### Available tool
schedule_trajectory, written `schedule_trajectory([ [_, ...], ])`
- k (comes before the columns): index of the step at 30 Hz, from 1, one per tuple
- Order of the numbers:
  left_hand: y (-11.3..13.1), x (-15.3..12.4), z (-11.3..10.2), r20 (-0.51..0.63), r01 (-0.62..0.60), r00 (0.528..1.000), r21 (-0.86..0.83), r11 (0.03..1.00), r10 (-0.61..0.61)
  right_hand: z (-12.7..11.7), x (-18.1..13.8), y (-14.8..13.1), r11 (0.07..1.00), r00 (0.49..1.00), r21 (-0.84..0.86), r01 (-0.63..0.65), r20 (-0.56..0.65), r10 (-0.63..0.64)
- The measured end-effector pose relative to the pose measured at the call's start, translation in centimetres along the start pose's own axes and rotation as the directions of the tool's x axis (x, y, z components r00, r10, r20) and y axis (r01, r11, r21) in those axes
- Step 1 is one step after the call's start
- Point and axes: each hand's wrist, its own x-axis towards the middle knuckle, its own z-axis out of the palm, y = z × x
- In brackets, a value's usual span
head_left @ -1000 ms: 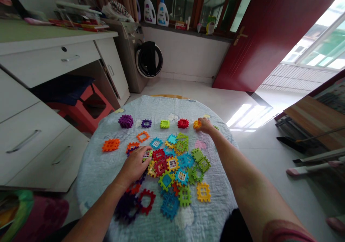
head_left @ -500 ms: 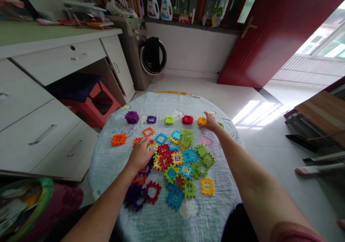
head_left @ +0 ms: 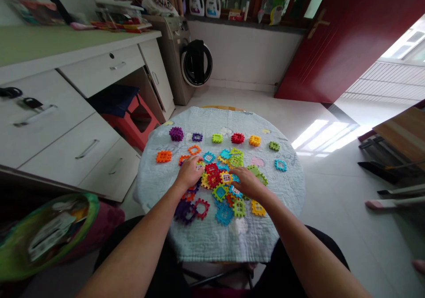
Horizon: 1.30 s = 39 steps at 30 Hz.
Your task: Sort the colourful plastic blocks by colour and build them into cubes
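My left hand (head_left: 190,174) is closed on a lime-green notched building tile (head_left: 199,165) with a white lattice insert, at the left side of a loose pile. Over the pile's right side is my right hand (head_left: 247,181), thumb and fingers apart, fingertips at the edge of a yellow tile (head_left: 226,177) with a white lattice. Whether they touch it I cannot tell. Red tiles (head_left: 211,169) lie between the hands. Nearer me are blue tiles (head_left: 224,214), a green tile (head_left: 238,208) and dark purple tiles (head_left: 184,211).
Along the far side runs a row: purple stack (head_left: 176,133), lime-green tile (head_left: 217,138), red stack (head_left: 237,138), yellow stack (head_left: 255,141), green tile (head_left: 274,146). A blue tile (head_left: 280,165) lies right, an orange stack (head_left: 164,156) left. A bin (head_left: 96,209) stands beside the cloth-covered table (head_left: 288,191).
My right hand has left the yellow stack in the far row and come back over the pile. My left hand keeps the lime-green tile. The view has shifted, showing more at the left.
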Motion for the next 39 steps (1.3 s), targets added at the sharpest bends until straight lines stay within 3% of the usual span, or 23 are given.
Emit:
schedule_trajectory([
  [6,-0.1,0.1,0.0,0.014,-0.007,1.000,-0.021,1.000,0.007,2.1,1.0,-0.2,0.995,0.999,-0.104,0.003,-0.038,-0.007],
  [22,-0.5,0.2,0.8,0.053,-0.028,0.998,0.018,0.999,0.027,3.0,2.3,0.9,0.988,0.997,-0.143,0.057,-0.042,-0.064],
  [27,-0.5,0.2,0.8,0.062,-0.037,0.997,0.020,0.999,0.036,0.8,2.3,1.9,0.997,0.986,-0.072,-0.023,-0.167,0.011],
  [30,-0.3,0.1,0.6,0.067,-0.031,0.997,0.021,0.999,0.029,-2.2,0.4,3.4,0.991,0.954,0.005,-0.133,-0.271,0.129],
  [33,-0.2,0.1,0.5,0.064,-0.013,0.998,0.017,1.000,0.012,-4.2,-3.3,4.4,0.985,0.969,0.033,-0.168,-0.180,0.172],
  [39,-0.3,0.2,0.9,0.067,-0.045,0.997,0.025,0.999,0.043,-2.2,-10.0,3.3,0.965,0.966,0.051,-0.256,-0.018,0.257],
])
